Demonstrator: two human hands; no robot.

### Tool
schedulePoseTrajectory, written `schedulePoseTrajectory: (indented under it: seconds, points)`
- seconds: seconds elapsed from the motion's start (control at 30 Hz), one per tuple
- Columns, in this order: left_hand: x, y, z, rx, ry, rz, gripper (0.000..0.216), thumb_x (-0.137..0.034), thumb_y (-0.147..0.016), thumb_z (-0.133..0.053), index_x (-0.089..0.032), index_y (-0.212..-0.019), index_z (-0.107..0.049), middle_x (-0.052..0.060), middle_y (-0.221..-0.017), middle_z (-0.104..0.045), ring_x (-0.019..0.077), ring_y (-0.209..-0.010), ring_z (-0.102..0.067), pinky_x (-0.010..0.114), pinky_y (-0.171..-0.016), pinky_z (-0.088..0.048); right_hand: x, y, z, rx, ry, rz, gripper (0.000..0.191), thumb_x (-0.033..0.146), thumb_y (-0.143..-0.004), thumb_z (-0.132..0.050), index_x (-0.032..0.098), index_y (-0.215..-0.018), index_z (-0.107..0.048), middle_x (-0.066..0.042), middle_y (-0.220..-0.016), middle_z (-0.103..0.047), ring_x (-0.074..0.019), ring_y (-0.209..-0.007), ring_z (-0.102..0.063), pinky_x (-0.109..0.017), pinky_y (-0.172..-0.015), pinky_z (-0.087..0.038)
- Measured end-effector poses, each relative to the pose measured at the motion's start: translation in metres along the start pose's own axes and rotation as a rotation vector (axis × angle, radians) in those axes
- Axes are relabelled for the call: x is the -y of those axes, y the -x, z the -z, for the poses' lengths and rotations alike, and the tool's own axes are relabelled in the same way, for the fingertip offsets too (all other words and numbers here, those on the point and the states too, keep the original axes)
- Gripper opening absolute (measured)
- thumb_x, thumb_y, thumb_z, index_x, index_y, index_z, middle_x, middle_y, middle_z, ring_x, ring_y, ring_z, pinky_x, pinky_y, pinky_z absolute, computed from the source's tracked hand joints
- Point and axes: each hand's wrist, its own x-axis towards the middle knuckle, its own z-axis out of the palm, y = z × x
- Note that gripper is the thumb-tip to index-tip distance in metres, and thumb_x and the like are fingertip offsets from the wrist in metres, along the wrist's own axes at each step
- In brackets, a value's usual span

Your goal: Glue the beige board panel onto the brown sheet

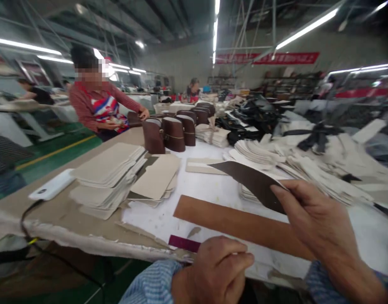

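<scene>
My right hand [317,223] pinches a dark brown flat piece [251,179] and holds it lifted over the white table top [213,190]. My left hand [219,270] is curled into a closed fist at the near table edge; what it holds, if anything, is hidden. Just beyond it lie a long tan strip [238,226] and a small purple strip [184,243].
Stacks of beige cut pieces [108,177] lie at left, more [308,164] at right. Brown upright pieces [173,133] stand in a row farther back. A white power bank [51,185] with a cable lies at left. A person in a red shirt [99,105] works across.
</scene>
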Motion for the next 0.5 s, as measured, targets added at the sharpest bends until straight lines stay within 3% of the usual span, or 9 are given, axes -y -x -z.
schedulePoseTrajectory:
  seconds: [0.07,0.13,0.23,0.33,0.5]
  points:
    - [-0.004,0.008,0.019,0.074,-0.033,-0.026,0.025,-0.008,-0.096,-0.057,-0.015,-0.119,-0.065,0.010,-0.100,-0.076,0.0168,-0.091,-0.073,0.029,-0.082,-0.063,0.004,0.024,0.007,-0.026,0.033,0.143,0.029,0.042,-0.108,-0.051,0.022,-0.104,-0.073,-0.001,-0.085,-0.079,-0.0180,-0.067,-0.073,-0.028,-0.061,-0.053]
    - [-0.008,0.015,0.030,0.107,-0.058,-0.029,0.023,-0.009,-0.097,-0.055,-0.015,-0.117,-0.066,0.009,-0.100,-0.076,0.0164,-0.091,-0.072,0.029,-0.084,-0.062,0.006,0.054,0.002,-0.003,0.025,0.303,0.021,0.027,-0.108,-0.052,0.017,-0.113,-0.070,-0.008,-0.102,-0.080,-0.0203,-0.087,-0.077,-0.029,-0.078,-0.058]
    - [-0.012,0.024,0.037,0.107,-0.065,-0.039,0.026,-0.007,-0.096,-0.051,-0.014,-0.116,-0.067,0.008,-0.101,-0.076,0.0155,-0.092,-0.071,0.028,-0.083,-0.061,0.010,0.101,-0.016,0.152,-0.008,0.430,0.023,0.014,-0.106,-0.048,0.014,-0.111,-0.071,-0.012,-0.113,-0.079,-0.0246,-0.102,-0.076,-0.036,-0.091,-0.061]
    - [-0.012,0.029,0.036,0.126,-0.075,0.005,0.027,-0.006,-0.095,-0.051,-0.015,-0.115,-0.066,0.008,-0.101,-0.075,0.0154,-0.091,-0.071,0.027,-0.080,-0.061,0.014,0.136,-0.031,0.291,-0.022,0.419,0.029,0.011,-0.105,-0.044,0.014,-0.109,-0.072,-0.014,-0.118,-0.078,-0.0280,-0.108,-0.075,-0.041,-0.093,-0.063]
    - [-0.008,0.028,0.035,0.143,-0.112,0.115,0.027,-0.004,-0.095,-0.054,-0.017,-0.116,-0.066,0.008,-0.103,-0.074,0.0159,-0.093,-0.070,0.029,-0.083,-0.061,0.014,0.151,-0.037,0.331,-0.051,0.329,0.027,0.011,-0.103,-0.049,0.015,-0.116,-0.072,-0.013,-0.126,-0.075,-0.0284,-0.119,-0.071,-0.045,-0.102,-0.061]
